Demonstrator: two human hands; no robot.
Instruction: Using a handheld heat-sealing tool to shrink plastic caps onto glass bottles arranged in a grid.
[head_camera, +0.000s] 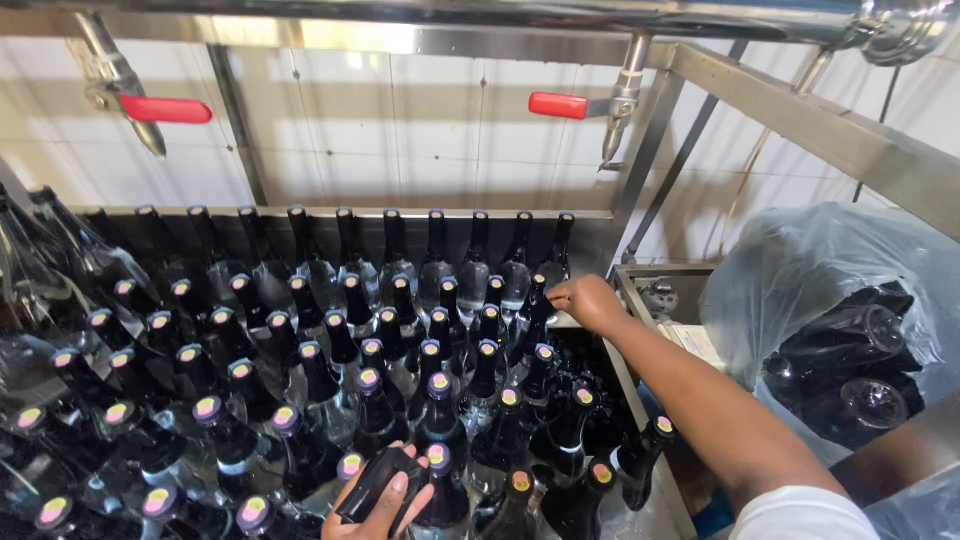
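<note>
A worker's right hand (588, 300) reaches to the far right edge of a steel trough (600, 232) packed with dark glass bottles (440, 400), its fingers pinched together at the neck of one bottle (537, 290) in the back rows. The left hand (385, 505), low in the view, is wrapped around a dark bottle (375, 483) held at a slant just above the standing ones, fingers closed over its body.

Most of the trough is already full: rows of upright bottles run from the tiled back wall (400, 130) to the near edge, nearly all showing capped tops in pink, yellow or purple. The right side, close to the reaching hand, looks less tightly filled, with a darker gap between necks, so the work there appears unfinished.

More remains beside the trough: a clear plastic bag (800, 270) on the right holds further dark bottles lying on their sides. Overhead, a steel pipe (500, 15) carries two taps with red handles (165, 108), both standing over the back row; whether either is running cannot be told.
</note>
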